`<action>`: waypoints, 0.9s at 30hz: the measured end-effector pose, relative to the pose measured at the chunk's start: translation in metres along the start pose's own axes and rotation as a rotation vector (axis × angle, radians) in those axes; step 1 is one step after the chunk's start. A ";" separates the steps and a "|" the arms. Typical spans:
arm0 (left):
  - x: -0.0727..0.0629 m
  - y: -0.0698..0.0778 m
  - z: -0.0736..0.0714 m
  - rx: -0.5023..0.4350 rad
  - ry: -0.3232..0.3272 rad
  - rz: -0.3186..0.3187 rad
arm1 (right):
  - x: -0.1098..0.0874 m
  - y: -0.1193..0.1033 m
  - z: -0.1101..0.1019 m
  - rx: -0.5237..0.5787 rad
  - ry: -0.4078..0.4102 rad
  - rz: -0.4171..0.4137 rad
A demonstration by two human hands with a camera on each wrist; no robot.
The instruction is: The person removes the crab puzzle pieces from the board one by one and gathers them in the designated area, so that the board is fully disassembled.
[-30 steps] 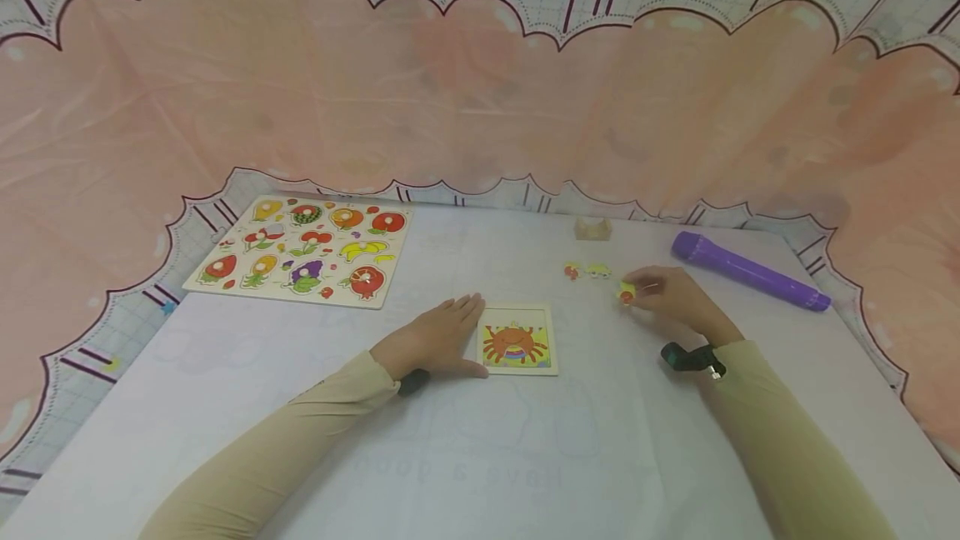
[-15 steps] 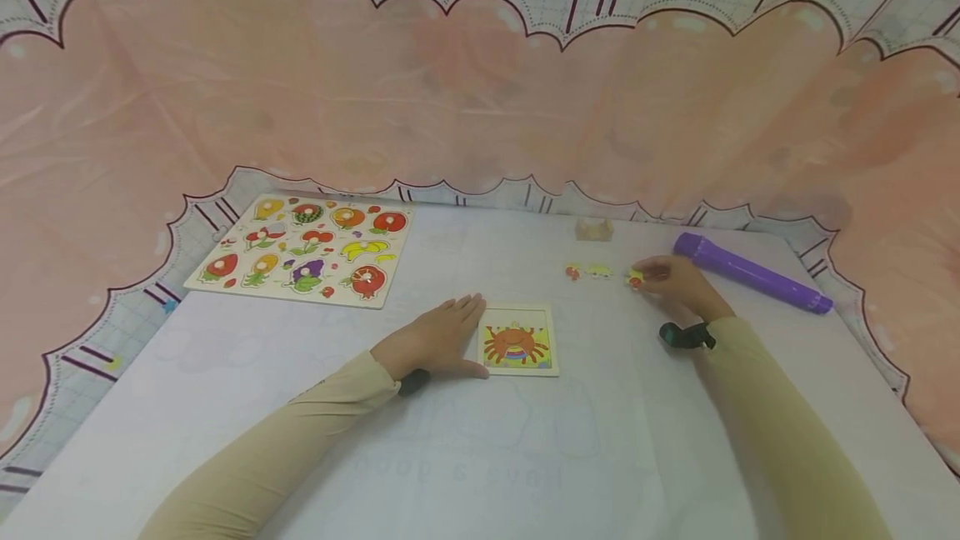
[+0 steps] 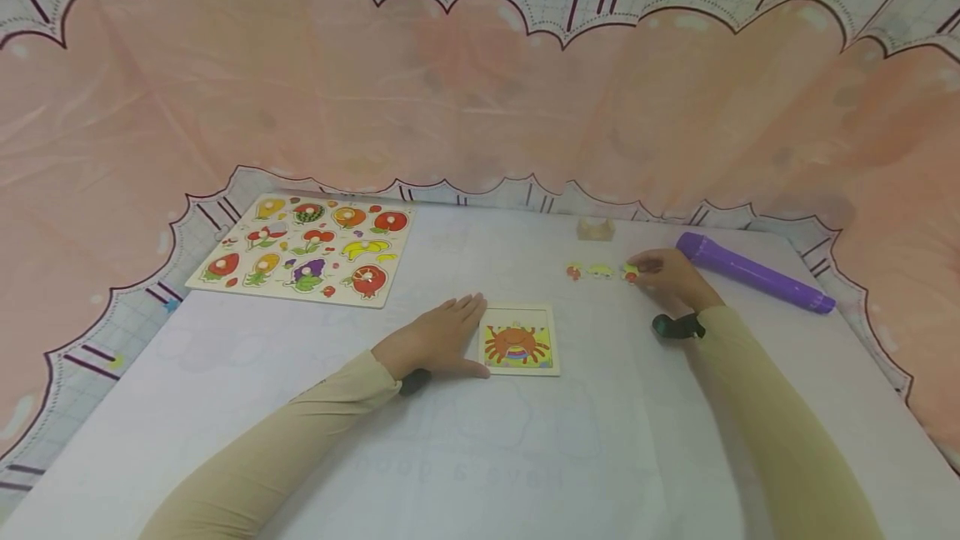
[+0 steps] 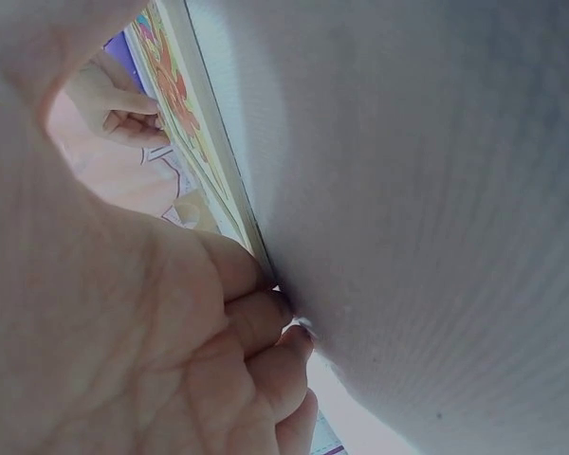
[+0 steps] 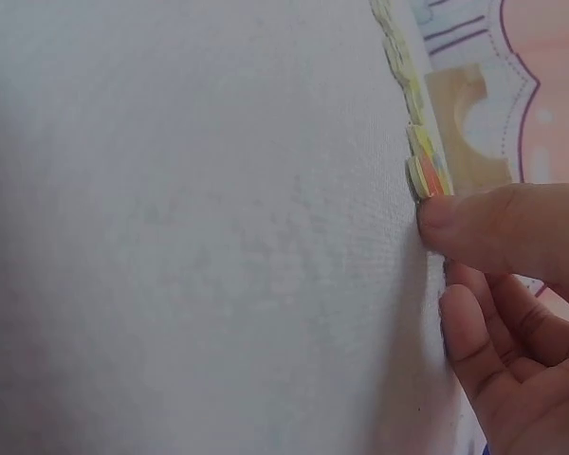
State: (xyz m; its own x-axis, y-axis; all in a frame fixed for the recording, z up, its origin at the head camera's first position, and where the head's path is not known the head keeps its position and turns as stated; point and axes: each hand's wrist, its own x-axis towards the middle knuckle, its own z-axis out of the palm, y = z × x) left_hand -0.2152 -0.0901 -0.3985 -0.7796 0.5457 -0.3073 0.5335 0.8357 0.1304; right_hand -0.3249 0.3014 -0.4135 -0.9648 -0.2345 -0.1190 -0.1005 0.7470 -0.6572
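My left hand [image 3: 435, 338] lies along the left side of a small square puzzle board [image 3: 556, 340] with an orange crab picture. Its fingers touch the board's edge, as the left wrist view also shows. To the right and farther back, my right hand [image 3: 670, 277] pinches a small yellow and red puzzle piece [image 3: 629, 274] at the tabletop. In the right wrist view the thumb presses on this piece [image 5: 422, 177]. Left of it, in a row, lie a pale green piece [image 3: 600, 272] and a red one [image 3: 573, 272].
A large fruit puzzle board [image 3: 322, 252] lies at the back left of the white table [image 3: 450, 457]. A small notched wooden block [image 3: 596, 229] stands near the back edge. The purple microphone-shaped tube [image 3: 757, 273] lies right of my right hand.
My right hand first moved right and away with the puzzle piece, then slightly left, and the piece now lies in line with the two others. The left hand has stayed still.
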 end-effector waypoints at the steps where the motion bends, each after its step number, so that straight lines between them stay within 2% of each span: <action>1: 0.000 0.000 0.000 -0.003 0.001 0.001 | 0.000 0.000 0.000 -0.001 -0.002 -0.003; 27: -0.001 0.001 -0.002 -0.016 -0.011 -0.004 | 0.000 -0.001 0.000 -0.019 -0.019 -0.017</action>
State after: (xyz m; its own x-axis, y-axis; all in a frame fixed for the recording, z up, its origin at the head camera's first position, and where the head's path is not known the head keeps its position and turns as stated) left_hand -0.2143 -0.0900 -0.3959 -0.7780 0.5417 -0.3181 0.5252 0.8387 0.1438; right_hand -0.3245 0.3010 -0.4127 -0.9582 -0.2589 -0.1220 -0.1218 0.7544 -0.6450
